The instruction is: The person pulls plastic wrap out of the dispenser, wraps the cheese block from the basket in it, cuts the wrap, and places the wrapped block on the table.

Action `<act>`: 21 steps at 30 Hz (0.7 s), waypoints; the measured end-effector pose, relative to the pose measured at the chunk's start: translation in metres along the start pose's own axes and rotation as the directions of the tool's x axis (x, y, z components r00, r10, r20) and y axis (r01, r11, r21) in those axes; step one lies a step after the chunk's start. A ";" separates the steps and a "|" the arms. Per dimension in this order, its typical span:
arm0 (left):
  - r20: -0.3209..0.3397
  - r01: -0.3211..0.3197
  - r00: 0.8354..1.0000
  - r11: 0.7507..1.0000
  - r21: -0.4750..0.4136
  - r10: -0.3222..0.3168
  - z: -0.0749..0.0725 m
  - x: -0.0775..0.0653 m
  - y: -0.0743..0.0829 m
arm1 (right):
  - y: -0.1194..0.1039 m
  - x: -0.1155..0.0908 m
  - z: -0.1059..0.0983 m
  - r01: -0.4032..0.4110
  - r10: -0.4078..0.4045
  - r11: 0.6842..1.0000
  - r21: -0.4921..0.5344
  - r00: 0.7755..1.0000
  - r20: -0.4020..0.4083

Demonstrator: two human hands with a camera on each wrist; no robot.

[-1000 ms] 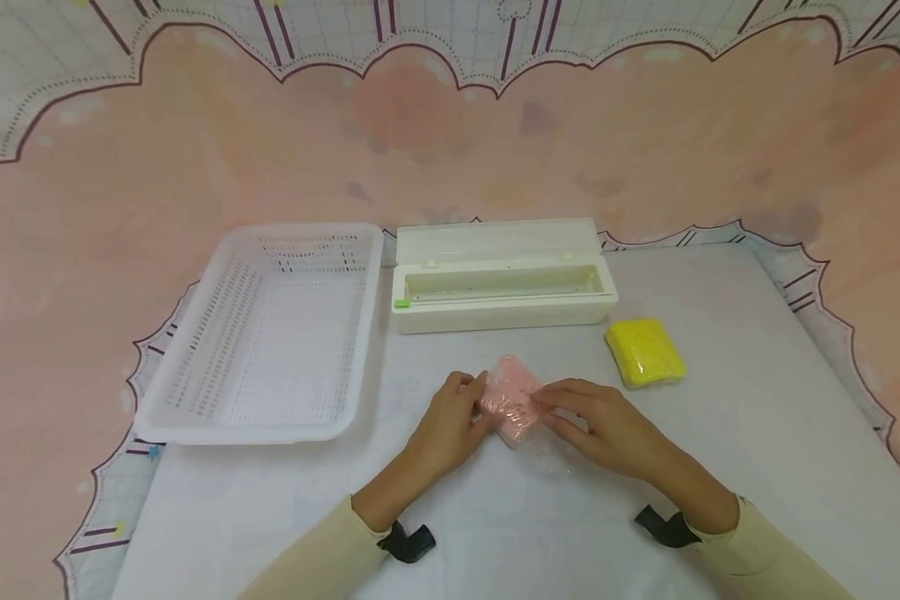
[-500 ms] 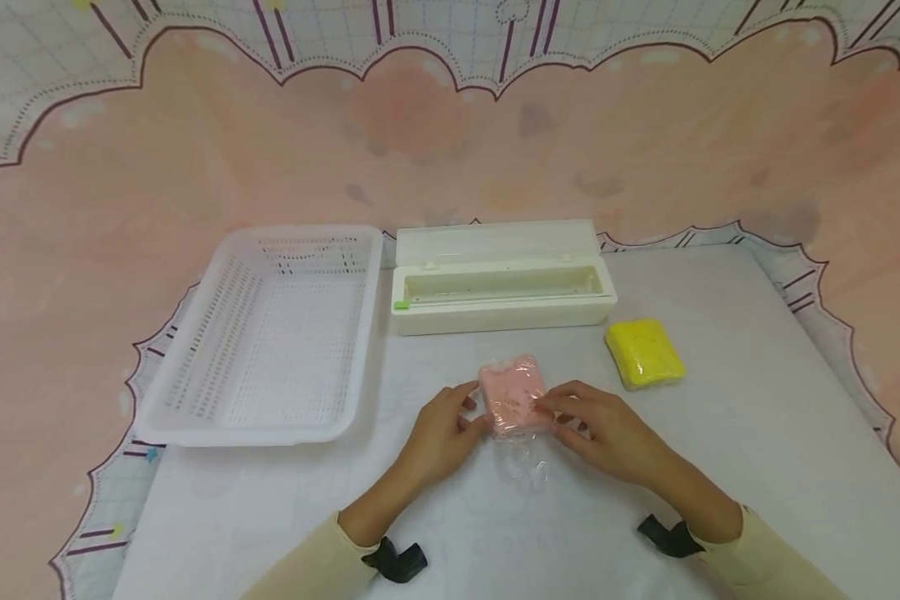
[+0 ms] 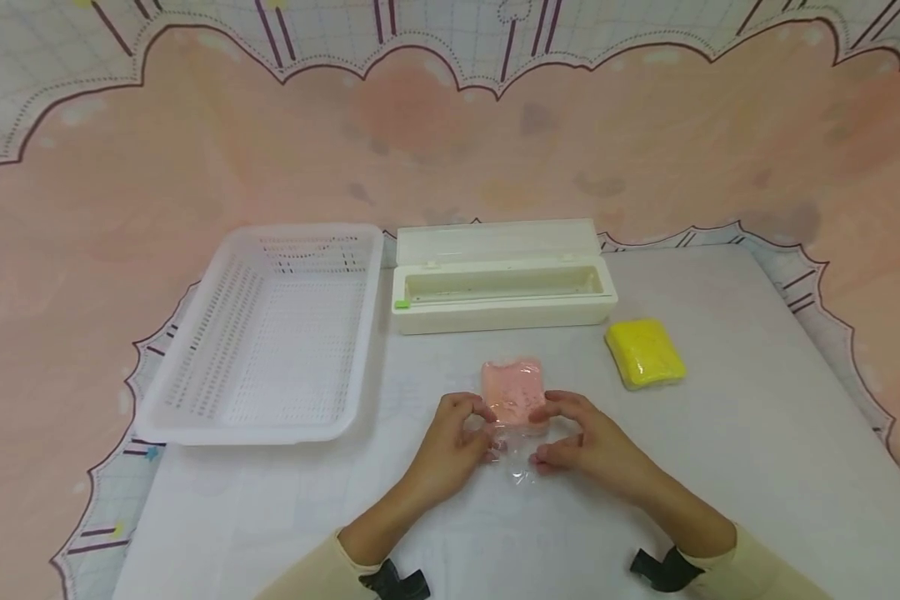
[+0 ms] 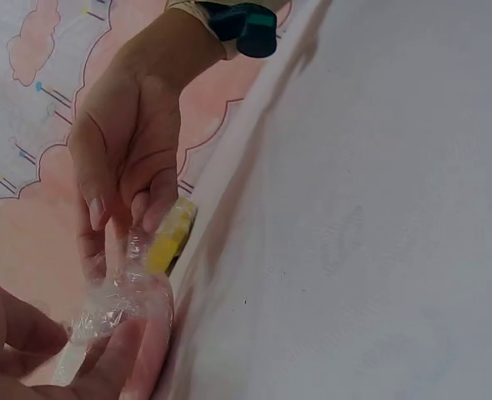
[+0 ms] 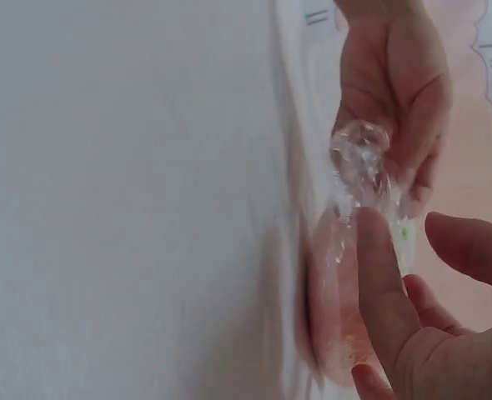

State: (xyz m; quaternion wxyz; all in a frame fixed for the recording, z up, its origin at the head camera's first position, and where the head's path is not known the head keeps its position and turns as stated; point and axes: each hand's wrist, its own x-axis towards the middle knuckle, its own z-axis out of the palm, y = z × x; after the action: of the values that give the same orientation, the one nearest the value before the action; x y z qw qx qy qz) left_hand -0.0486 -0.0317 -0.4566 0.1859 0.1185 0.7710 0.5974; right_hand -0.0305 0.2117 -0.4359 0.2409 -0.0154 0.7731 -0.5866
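A soft-looking pink block [image 3: 513, 390] in clear plastic lies on the white cloth, with the loose end of its wrapper [image 3: 520, 468] pointing towards the person. At the block's near left corner, my left hand [image 3: 452, 448] pinches the wrapper between thumb and fingers. The left wrist view shows the crinkled wrapper [image 4: 104, 317] by its fingertips. My right hand [image 3: 594, 446] is on the other side, thumb and index finger spread apart. Its index fingertip touches the block's near right corner. In the right wrist view that index finger [image 5: 381, 279] overlaps the wrapped pink block [image 5: 333, 308].
A yellow wrapped block [image 3: 645, 353] lies to the right. Behind the pink block stands a long white box [image 3: 506, 317] with its lid raised and a green tab at the left. A white perforated basket [image 3: 352, 367] stands at the left. Patterned cloth hangs behind.
The pink block has turned from a slant to nearly square, its loose wrapper end now towards the person. Both hands have come nearer, from the block's sides to its near corners.
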 end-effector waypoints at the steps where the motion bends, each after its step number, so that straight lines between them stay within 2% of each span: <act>1: 0.006 -0.057 0.998 0.995 0.078 0.057 -0.001 -0.002 0.001 | -0.001 0.000 0.000 -0.010 0.010 1.000 0.021 1.000 0.003; 3: 0.038 -0.176 0.984 0.952 0.249 0.172 -0.003 -0.004 0.002 | -0.002 0.000 0.001 -0.031 0.031 0.998 0.063 0.999 0.009; 5: 0.084 -0.273 0.962 0.887 0.373 0.260 -0.003 -0.005 0.003 | -0.003 0.000 0.001 -0.059 0.058 0.992 0.113 0.998 0.015; 7: 0.127 -0.341 0.939 0.812 0.473 0.320 -0.002 -0.004 0.004 | -0.004 0.000 0.002 -0.083 0.081 0.985 0.153 0.997 0.015; 12: 0.173 -0.424 0.891 0.635 0.645 0.419 0.004 0.002 0.007 | -0.003 0.000 0.002 -0.082 0.081 0.982 0.169 0.997 0.012; 13: 0.178 -0.433 0.884 0.612 0.662 0.432 0.004 0.004 0.007 | -0.003 0.000 0.002 -0.063 0.062 0.987 0.146 0.998 0.013; 14: 0.185 -0.439 0.879 0.594 0.674 0.440 0.004 0.005 0.007 | -0.002 -0.001 0.002 -0.020 0.019 0.996 0.081 1.000 0.009; 15: 0.191 -0.442 0.877 0.585 0.680 0.442 0.004 0.007 0.008 | -0.001 -0.001 0.002 0.036 -0.036 0.999 -0.001 0.999 0.002; 16: 0.193 -0.443 0.878 0.591 0.674 0.438 0.004 0.009 0.008 | 0.000 -0.001 0.002 0.097 -0.098 0.990 -0.105 0.995 -0.004; 17: 0.195 -0.441 0.882 0.607 0.661 0.429 0.003 0.010 0.007 | 0.001 -0.001 0.003 0.164 -0.170 0.962 -0.219 0.985 -0.007; 18: 0.192 -0.434 0.889 0.629 0.646 0.416 0.002 0.011 0.007 | 0.002 -0.001 0.004 0.226 -0.243 0.913 -0.340 0.970 -0.008; 19: 0.188 -0.422 0.898 0.655 0.627 0.399 0.001 0.013 0.007 | 0.003 0.000 0.005 0.275 -0.314 0.847 -0.455 0.949 -0.011; 20: 0.184 -0.412 0.905 0.681 0.605 0.384 0.000 0.015 0.007 | 0.003 0.001 0.006 0.311 -0.379 0.777 -0.547 0.925 -0.012; 21: 0.176 -0.398 0.913 0.713 0.577 0.367 0.000 0.016 0.007 | 0.003 0.003 0.008 0.336 -0.425 0.724 -0.602 0.905 -0.006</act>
State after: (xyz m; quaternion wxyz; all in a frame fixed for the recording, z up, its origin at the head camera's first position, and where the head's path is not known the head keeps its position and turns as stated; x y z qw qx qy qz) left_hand -0.0637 -0.0233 -0.4524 0.0297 0.3424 0.8740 0.3435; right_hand -0.0295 0.2048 -0.4411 0.0422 -0.2056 0.9112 -0.3544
